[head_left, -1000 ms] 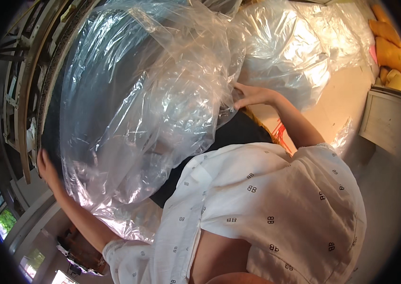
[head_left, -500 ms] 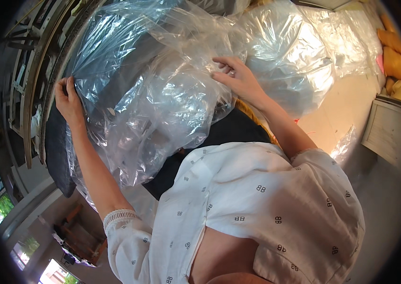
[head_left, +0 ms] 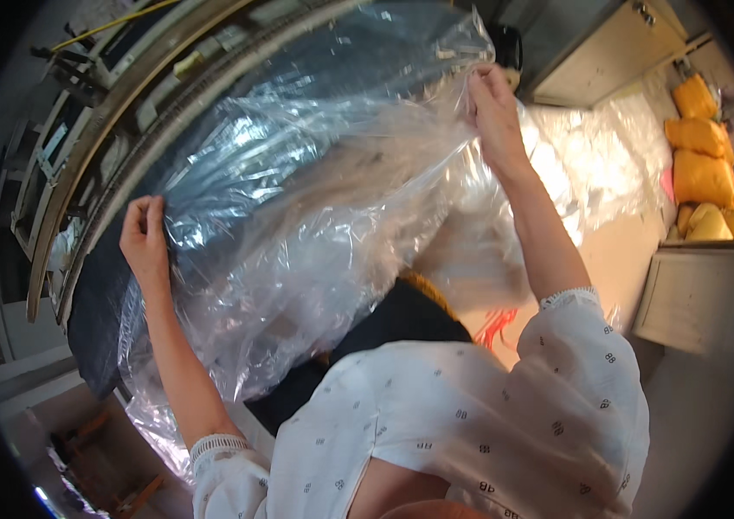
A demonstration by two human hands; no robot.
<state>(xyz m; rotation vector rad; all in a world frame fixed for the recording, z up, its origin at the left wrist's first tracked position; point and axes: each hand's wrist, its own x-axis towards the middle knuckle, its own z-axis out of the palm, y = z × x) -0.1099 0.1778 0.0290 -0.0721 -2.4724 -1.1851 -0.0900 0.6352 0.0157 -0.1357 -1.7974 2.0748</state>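
Observation:
A large clear plastic bag (head_left: 315, 216) is stretched out in front of me, crinkled and shiny. My left hand (head_left: 144, 238) grips its left edge, fingers closed on the film. My right hand (head_left: 495, 108) is raised at the upper right and pinches the bag's top edge. Something big and dark blue (head_left: 99, 311) shows through and beside the film on the left; what it is I cannot tell. My white patterned sleeves fill the lower part of the view.
More clear plastic bags (head_left: 592, 164) lie heaped at the right. Several yellow bundles (head_left: 700, 164) are stacked at the far right above a pale cabinet (head_left: 696, 294). A curved wooden frame (head_left: 99, 164) runs along the upper left. A black object (head_left: 393, 320) lies below the bag.
Both hands have risen and moved apart, pulling the bag up and spreading it wide. The right hand went from mid-height to the top; the left hand slid lower along the edge.

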